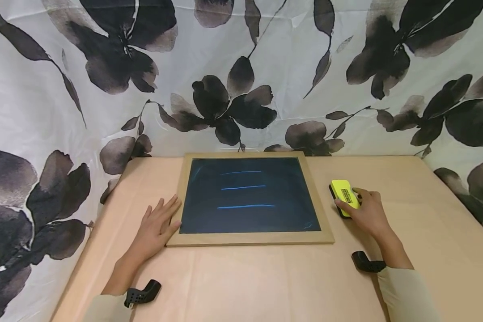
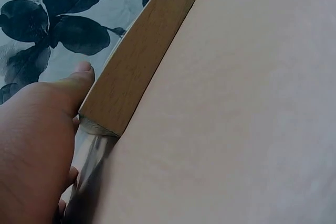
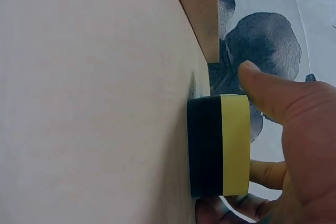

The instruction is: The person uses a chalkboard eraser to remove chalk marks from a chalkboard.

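A small chalkboard [image 1: 245,221] in a light wooden frame [image 1: 249,239] lies on the table, with three blue horizontal lines drawn on its dark surface. My left hand [image 1: 154,230] rests at the frame's left side, fingers straight, thumb on the lower left corner. The left wrist view has that thumb [image 2: 79,80] against the frame's edge. Right of the board, my right hand [image 1: 372,217] holds a yellow and black board eraser [image 1: 343,188] between thumb and fingers. Seen from the right wrist, the eraser [image 3: 235,145] stands with its black side against the tabletop.
The light wood-toned table [image 1: 241,281] ends at a white curtain [image 1: 298,58] with dark flowers, behind and at both sides. Black wrist devices sit at my left wrist [image 1: 142,294] and right wrist [image 1: 368,263]. Faint blue smudges mark two board corners.
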`<move>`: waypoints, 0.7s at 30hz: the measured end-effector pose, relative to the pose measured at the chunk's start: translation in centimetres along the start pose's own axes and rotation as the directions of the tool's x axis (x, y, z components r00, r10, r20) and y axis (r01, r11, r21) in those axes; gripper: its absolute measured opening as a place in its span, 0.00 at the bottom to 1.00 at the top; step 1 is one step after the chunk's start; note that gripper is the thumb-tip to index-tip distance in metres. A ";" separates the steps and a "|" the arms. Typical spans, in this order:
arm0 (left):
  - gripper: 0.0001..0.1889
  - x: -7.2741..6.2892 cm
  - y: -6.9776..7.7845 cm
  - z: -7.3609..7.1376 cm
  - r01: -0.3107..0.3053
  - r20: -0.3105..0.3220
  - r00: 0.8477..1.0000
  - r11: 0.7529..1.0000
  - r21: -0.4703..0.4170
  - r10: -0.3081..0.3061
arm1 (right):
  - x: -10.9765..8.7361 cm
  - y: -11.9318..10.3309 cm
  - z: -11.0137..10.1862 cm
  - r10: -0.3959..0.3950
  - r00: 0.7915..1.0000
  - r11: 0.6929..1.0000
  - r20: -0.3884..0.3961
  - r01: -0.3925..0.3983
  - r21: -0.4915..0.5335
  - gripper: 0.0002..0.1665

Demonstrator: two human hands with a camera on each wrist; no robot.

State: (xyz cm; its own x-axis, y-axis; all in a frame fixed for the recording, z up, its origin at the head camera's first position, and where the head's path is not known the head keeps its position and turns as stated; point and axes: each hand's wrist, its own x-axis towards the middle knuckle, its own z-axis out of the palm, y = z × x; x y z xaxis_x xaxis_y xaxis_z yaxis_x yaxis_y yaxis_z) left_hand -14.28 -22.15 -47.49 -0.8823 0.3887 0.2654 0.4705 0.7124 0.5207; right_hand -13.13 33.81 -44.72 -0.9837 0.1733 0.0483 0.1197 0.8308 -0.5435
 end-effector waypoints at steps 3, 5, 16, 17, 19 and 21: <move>0.32 0.0 -0.2 -0.3 0.004 0.000 1.000 1.000 0.001 -0.004 | 0.3 -0.3 0.1 -0.006 1.000 1.000 -0.005 0.006 -0.004 0.52; 0.33 0.0 -0.3 -0.4 0.008 0.000 1.000 1.000 -0.001 -0.008 | 0.4 -0.5 0.1 -0.008 1.000 1.000 -0.006 0.008 -0.006 0.51; 0.30 -0.7 -0.2 0.4 0.030 0.012 0.999 1.000 -0.004 -0.030 | -0.4 -0.8 0.4 0.043 0.998 0.997 -0.043 -0.046 -0.065 0.46; 0.30 -0.7 -0.1 0.3 0.033 0.012 0.999 0.999 -0.002 -0.033 | -0.5 -0.8 0.4 0.045 0.997 0.997 -0.055 -0.049 -0.066 0.46; 0.30 -0.7 -0.2 0.3 0.030 0.010 0.999 1.000 0.005 -0.030 | -0.7 -0.8 0.4 0.047 0.996 0.997 -0.076 -0.051 -0.061 0.44; 0.30 -0.6 -0.2 0.3 0.027 0.004 1.000 1.000 0.008 -0.028 | -0.7 -0.8 0.5 0.042 0.995 0.998 -0.094 -0.047 -0.052 0.43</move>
State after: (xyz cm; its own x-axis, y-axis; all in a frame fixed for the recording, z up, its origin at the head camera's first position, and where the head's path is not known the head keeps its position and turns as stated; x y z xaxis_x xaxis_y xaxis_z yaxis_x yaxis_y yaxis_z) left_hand -13.84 -22.40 -47.98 -0.8949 0.3714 0.2476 0.4461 0.7273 0.5215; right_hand -12.57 32.73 -44.78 -0.9608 0.2571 0.1041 0.1728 0.8483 -0.5005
